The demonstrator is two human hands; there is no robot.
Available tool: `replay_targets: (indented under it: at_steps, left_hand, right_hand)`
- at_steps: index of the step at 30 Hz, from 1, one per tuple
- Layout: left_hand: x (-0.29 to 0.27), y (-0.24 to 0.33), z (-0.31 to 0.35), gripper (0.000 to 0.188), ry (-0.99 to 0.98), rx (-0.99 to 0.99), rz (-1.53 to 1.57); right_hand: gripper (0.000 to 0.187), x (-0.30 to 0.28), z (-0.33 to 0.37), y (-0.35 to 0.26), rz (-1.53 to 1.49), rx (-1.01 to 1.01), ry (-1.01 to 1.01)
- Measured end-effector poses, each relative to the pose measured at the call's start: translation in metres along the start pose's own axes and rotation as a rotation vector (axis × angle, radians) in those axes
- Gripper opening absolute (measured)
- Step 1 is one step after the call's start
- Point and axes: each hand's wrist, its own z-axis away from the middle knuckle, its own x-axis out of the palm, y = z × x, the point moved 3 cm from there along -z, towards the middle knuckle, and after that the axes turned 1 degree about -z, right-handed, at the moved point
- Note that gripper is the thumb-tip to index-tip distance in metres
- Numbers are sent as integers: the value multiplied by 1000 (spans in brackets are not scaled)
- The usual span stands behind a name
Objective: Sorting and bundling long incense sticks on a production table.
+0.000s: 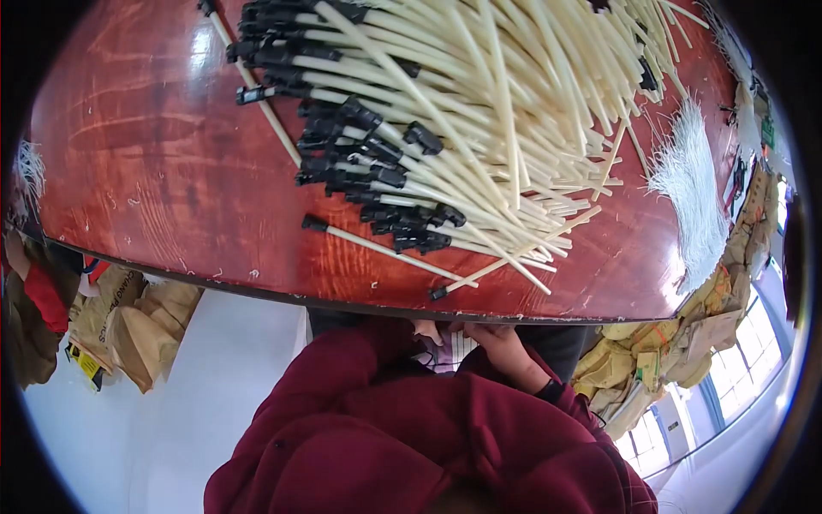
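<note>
Both hands are low in my lap, just under the near edge of the table. My left hand [427, 331] shows only in part, and the sleeve and table edge hide most of its fingers. Close beside it, my right hand [498, 337] has its fingers curled in; whatever they may hold is hidden. A pale, striped piece of cloth [445, 355] lies between the hands. On the table above them is a large pile of cream plastic rods [479, 111] with black clip-like ends [351, 137].
The glossy red-brown table [171, 188] has a curved near edge. Single rods lie apart from the pile near that edge. A bundle of white bristles [692, 188] rests at the right. Brown paper sacks [141, 330] stand at the left, and yellowish sacks [634, 364] at the right.
</note>
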Motion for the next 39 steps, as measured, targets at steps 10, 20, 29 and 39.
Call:
replay_targets:
  at_steps: [10,20,29,39]
  left_hand:
    - [-87,18,34,73,15,12,-57]
    - [-171,24,48,70,104,20,-187]
    - [-165,43,55,68,171,-21,-333]
    - [-195,-52,-34,46,358,-50,-609]
  right_hand:
    - [27,-29,-18,23,264,-105,-30]
    - [29,-79,-72,71,540,-698,140]
    - [25,-61,-63,44,168,-668,-169]
    - [26,-61,-3,36,197,-980,-56]
